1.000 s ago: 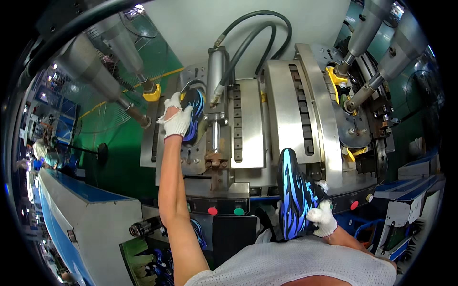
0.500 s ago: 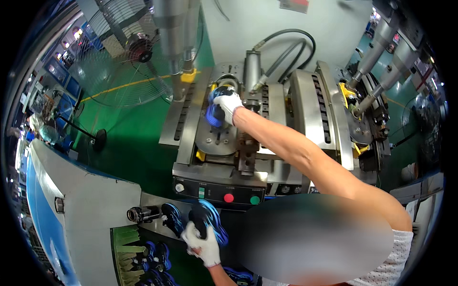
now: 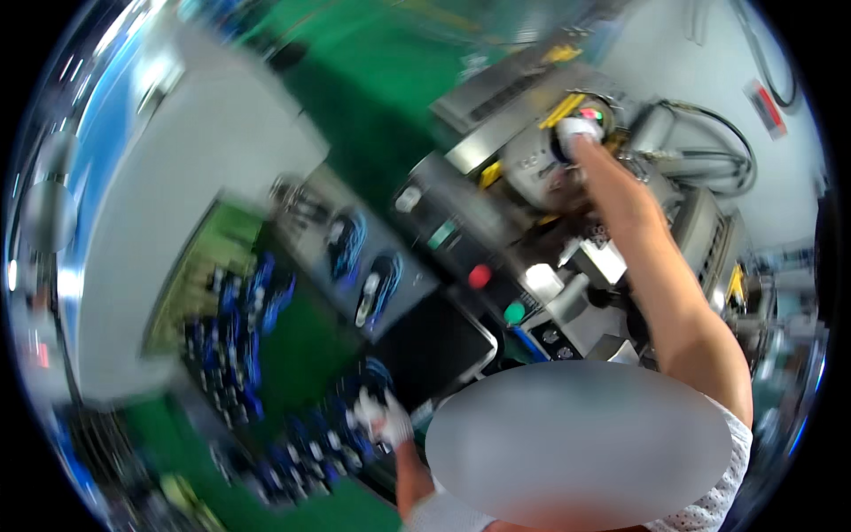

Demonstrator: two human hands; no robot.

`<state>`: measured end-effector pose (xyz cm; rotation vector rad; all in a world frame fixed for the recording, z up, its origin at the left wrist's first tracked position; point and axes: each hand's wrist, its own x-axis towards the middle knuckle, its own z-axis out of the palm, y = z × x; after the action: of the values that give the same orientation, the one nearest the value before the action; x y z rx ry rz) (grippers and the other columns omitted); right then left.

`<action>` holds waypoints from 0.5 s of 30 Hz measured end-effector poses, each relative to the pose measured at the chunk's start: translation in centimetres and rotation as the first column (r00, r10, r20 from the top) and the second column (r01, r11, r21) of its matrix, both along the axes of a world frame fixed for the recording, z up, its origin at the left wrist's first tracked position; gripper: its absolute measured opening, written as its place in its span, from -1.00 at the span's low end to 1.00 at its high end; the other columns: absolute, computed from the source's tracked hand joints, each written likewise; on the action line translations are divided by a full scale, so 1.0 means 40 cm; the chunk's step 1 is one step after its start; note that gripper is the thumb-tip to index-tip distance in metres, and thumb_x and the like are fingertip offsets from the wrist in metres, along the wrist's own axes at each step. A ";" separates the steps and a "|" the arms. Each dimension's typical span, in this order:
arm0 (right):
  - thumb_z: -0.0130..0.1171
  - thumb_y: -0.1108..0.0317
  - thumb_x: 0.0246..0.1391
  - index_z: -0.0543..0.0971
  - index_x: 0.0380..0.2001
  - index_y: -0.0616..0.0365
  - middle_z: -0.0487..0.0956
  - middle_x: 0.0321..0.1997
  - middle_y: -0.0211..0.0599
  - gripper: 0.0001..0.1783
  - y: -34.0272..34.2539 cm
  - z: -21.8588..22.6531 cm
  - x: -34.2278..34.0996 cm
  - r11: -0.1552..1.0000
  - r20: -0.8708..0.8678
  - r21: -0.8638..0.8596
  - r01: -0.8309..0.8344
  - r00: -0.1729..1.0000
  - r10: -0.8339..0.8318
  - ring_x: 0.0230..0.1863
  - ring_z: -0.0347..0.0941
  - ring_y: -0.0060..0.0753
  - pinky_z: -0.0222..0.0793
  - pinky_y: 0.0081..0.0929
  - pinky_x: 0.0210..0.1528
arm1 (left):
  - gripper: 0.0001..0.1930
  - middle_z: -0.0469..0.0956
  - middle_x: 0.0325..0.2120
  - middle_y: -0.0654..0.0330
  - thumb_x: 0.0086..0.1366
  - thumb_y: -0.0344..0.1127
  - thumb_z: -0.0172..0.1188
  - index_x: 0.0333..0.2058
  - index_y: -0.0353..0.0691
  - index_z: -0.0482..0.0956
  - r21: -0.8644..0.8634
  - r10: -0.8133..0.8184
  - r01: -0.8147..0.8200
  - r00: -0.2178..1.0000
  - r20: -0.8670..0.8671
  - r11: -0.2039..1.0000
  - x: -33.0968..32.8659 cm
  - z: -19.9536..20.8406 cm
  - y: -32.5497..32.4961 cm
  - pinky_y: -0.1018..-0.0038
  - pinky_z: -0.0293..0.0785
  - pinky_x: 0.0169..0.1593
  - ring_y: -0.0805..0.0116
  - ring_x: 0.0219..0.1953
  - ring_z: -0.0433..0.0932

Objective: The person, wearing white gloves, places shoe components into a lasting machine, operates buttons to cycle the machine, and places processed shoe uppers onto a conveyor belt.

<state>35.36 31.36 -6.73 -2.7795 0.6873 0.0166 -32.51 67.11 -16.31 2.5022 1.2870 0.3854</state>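
Note:
The view is smeared by motion. My right hand [image 3: 581, 135], in a white glove, reaches out to the metal fixture [image 3: 532, 173] of the machine. Blur hides its fingers and whatever it may hold. My left hand [image 3: 383, 420], also gloved, is low in the view at the end of a row of dark blue shoes [image 3: 310, 448]. A shoe [image 3: 368, 379] lies just beyond its fingertips; whether they touch is unclear. Two black and blue shoes, one [image 3: 347, 244] farther off and one [image 3: 379, 285] nearer, rest on a grey ledge [image 3: 412, 293].
A control panel [image 3: 456, 253] with red [image 3: 480, 277] and green [image 3: 514, 312] buttons fronts the machine. Black hoses [image 3: 722, 133] curve behind it. More shoes [image 3: 226, 346] lie on a green surface at left, beside a large pale housing [image 3: 186, 177]. Yellow parts [image 3: 563, 108] flank the fixture.
The whole view has swung to the left. The shoe my left hand held now lies on the ledge, and that hand has moved down to the row. My right hand remains at the fixture.

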 end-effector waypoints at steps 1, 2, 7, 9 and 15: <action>0.30 0.10 0.16 0.69 -0.19 0.06 0.69 -0.17 -0.26 -0.70 -0.049 0.031 -0.007 0.990 0.026 0.138 -0.027 0.999 0.024 -0.17 0.61 -0.30 0.57 -0.24 -0.13 | -0.42 0.49 0.04 -0.08 0.19 -0.36 0.44 0.19 -0.21 0.49 0.158 0.003 0.013 0.995 -0.100 0.987 0.012 -0.034 0.005 0.08 0.44 0.20 -0.07 0.11 0.48; 0.29 0.11 0.19 0.66 -0.15 0.10 0.68 -0.15 -0.25 -0.69 -0.130 0.066 -0.012 0.896 0.054 0.443 0.032 0.997 -0.062 -0.13 0.60 -0.31 0.56 -0.25 -0.11 | -0.43 0.46 0.03 -0.08 0.18 -0.39 0.44 0.17 -0.23 0.50 -0.171 0.037 -0.028 0.998 0.051 0.985 0.077 0.040 0.017 0.09 0.42 0.18 -0.05 0.09 0.47; 0.37 0.03 0.22 0.48 0.21 0.46 0.62 0.13 0.01 -0.26 0.179 0.284 -0.324 0.879 0.335 0.295 -0.375 0.902 0.273 0.07 0.52 -0.31 0.43 -0.30 0.14 | -0.34 0.38 0.14 -0.16 0.17 -0.38 0.45 0.26 -0.24 0.42 -0.454 0.143 -0.022 0.962 0.233 0.891 -0.009 0.077 0.059 0.11 0.42 0.25 -0.10 0.12 0.48; 0.26 0.08 0.33 0.14 0.48 0.43 0.35 0.47 0.13 -0.10 0.299 0.309 -0.644 0.670 0.556 0.351 -0.655 0.721 0.413 0.46 0.30 -0.17 0.22 -0.36 0.43 | -0.33 0.37 0.18 -0.19 0.18 -0.34 0.46 0.26 -0.26 0.42 -0.292 -0.021 0.095 0.969 0.247 0.952 -0.042 0.113 0.108 0.10 0.38 0.31 -0.17 0.19 0.45; 0.18 0.40 0.09 0.01 0.54 0.39 -0.10 0.64 0.31 -0.01 0.242 -0.158 -1.134 0.554 -0.252 -0.542 -0.632 0.751 0.610 0.67 -0.28 0.27 -0.35 0.10 0.66 | -0.33 0.37 0.24 -0.23 0.29 -0.25 0.36 0.29 -0.43 0.34 -0.250 0.089 -0.023 0.963 0.254 0.968 -0.157 0.086 0.536 0.08 0.26 0.41 -0.17 0.31 0.34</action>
<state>-10.02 41.06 -13.04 -3.4871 -0.4477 -0.0147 -38.80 88.54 -12.87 2.1312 1.2194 0.5185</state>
